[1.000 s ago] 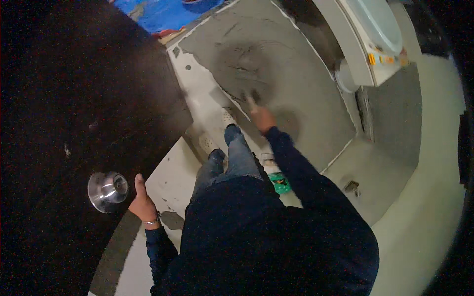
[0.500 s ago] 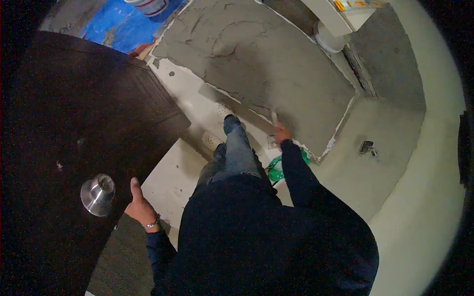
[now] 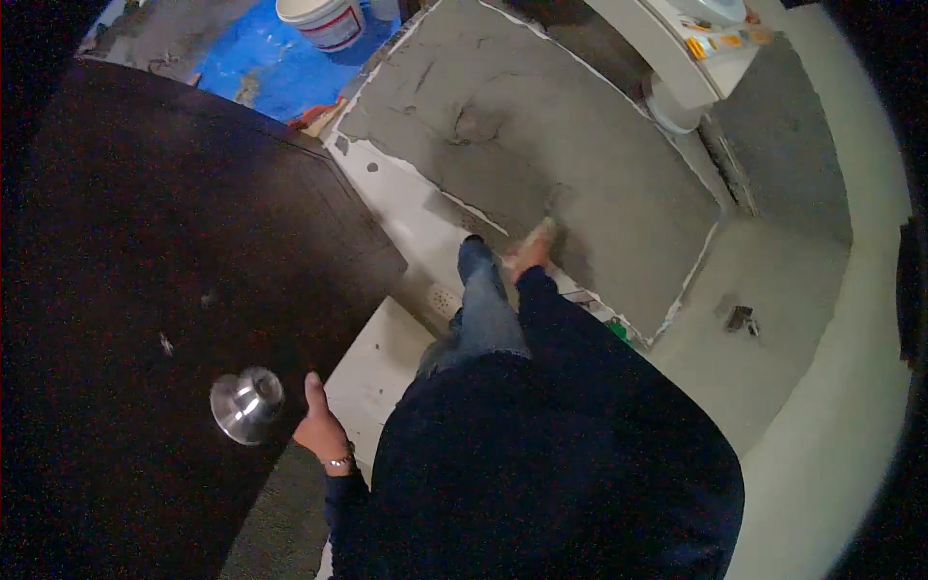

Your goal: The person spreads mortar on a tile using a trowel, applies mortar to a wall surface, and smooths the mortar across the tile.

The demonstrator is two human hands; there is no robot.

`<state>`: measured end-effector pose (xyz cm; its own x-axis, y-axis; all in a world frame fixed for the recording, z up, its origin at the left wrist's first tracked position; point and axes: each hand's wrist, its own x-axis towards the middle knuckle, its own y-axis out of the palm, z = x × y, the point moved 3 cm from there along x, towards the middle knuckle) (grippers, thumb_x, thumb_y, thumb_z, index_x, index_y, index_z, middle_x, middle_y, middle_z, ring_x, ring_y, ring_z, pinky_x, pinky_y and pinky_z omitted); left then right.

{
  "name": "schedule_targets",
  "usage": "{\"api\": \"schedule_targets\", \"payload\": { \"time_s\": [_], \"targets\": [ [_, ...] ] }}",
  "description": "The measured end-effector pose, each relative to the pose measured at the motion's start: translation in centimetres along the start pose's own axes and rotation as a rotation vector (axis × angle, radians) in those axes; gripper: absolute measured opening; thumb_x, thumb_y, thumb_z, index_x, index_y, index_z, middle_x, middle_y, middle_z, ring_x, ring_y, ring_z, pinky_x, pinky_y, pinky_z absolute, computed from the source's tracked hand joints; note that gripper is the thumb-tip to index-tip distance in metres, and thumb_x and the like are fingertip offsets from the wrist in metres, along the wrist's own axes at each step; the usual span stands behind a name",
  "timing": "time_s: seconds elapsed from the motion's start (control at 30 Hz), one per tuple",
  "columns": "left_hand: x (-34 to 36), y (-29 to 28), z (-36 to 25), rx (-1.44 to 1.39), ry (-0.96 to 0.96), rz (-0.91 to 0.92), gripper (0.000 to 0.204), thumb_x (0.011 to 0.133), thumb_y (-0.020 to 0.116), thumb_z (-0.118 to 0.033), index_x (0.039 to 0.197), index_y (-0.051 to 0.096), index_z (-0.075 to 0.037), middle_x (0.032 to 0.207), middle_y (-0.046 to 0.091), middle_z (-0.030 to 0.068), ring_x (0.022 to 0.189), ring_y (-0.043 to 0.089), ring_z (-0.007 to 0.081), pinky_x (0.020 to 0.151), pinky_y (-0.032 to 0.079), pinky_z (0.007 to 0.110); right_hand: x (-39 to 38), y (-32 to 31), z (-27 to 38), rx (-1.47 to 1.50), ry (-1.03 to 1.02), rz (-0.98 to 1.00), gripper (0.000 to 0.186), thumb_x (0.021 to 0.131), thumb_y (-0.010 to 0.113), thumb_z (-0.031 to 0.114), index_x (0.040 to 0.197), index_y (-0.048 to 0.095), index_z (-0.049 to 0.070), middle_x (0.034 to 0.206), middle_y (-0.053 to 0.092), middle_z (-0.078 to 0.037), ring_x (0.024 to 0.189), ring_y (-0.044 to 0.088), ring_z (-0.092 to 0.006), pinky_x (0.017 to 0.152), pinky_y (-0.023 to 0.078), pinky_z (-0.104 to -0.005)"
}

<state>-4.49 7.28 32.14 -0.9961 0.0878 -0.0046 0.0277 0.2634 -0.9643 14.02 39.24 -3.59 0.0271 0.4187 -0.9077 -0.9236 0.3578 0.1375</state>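
Observation:
My right hand is closed around the pale handle of a trowel, low over a wide grey mortar surface. The trowel's blade is mostly hidden beneath the hand and sleeve. Smears and a shallow rough patch mark the mortar, and a ragged white edge borders it. At the lower left, my left hand grips the edge of a dark brown door, thumb upward and fingers hidden behind. Close by it, a shiny metal doorknob sticks out from the door.
A white bucket stands on a blue sheet at the far left. A white block lies beside my legs. A bit of green plastic shows by the mortar's near corner. A pale ledge juts in at the upper right.
My right hand has drawn left and slightly up along the mortar's near edge with the trowel, covering more of its blade. The whole view has shifted; my left hand stays at the door's edge.

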Motion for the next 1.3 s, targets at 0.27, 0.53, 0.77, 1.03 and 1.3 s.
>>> {"api": "schedule_targets", "payload": {
  "time_s": [0.27,0.53,0.77,1.03,1.3],
  "targets": [
    [-0.6,-0.3,-0.1,-0.055,-0.255,0.251,0.043,0.080,0.055,-0.041,0.108,0.054,-0.009,0.073,0.057,0.0085,0.065,0.048,0.0163,0.063,0.041,0.028,2.0,13.9,-6.4,0.009,0.216,0.369,0.048,0.085,0.034,0.060,0.093,0.043,0.013,0.066,0.047,-0.007,0.051,0.046,-0.0230,0.045,0.039,-0.0402],
    [-0.2,-0.4,-2.3,-0.474,-0.768,0.139,0.059,0.074,0.068,-0.042,0.107,0.058,0.006,0.110,0.056,0.0108,0.097,0.051,0.0183,0.089,0.037,0.030,1.3,18.1,10.4,-1.939,-0.669,0.501,0.039,0.084,0.043,0.035,0.108,0.055,0.006,0.105,0.058,-0.018,0.096,0.054,-0.0363,0.083,0.042,-0.0412],
    [-2.5,1.7,7.9,-0.626,-0.645,0.440,0.055,0.084,0.054,-0.044,0.121,0.051,-0.003,0.117,0.053,0.0087,0.104,0.048,0.0185,0.092,0.034,0.030,5.2,16.1,14.9,-1.749,-0.695,0.117,0.042,0.084,0.038,0.037,0.108,0.056,0.007,0.097,0.060,-0.018,0.089,0.057,-0.0363,0.077,0.044,-0.0429],
    [-2.4,0.5,3.1,-0.168,-0.885,0.574,0.060,0.087,0.042,-0.048,0.129,0.040,-0.006,0.126,0.046,0.0088,0.110,0.045,0.0184,0.095,0.031,0.028,2.0,16.3,1.0,-0.717,-0.088,0.280,0.049,0.088,0.035,0.049,0.108,0.046,0.006,0.063,0.052,-0.012,0.045,0.050,-0.0210,0.041,0.044,-0.0357],
    [-4.4,1.0,8.1,-0.131,-0.603,0.670,0.049,0.090,0.039,-0.034,0.131,0.036,-0.008,0.128,0.045,0.0100,0.109,0.048,0.0205,0.092,0.035,0.028,3.8,25.5,-1.7,-1.121,0.099,0.609,0.048,0.088,0.036,0.052,0.104,0.047,0.008,0.060,0.050,-0.008,0.040,0.046,-0.0178,0.038,0.041,-0.0321]
  ]
}}
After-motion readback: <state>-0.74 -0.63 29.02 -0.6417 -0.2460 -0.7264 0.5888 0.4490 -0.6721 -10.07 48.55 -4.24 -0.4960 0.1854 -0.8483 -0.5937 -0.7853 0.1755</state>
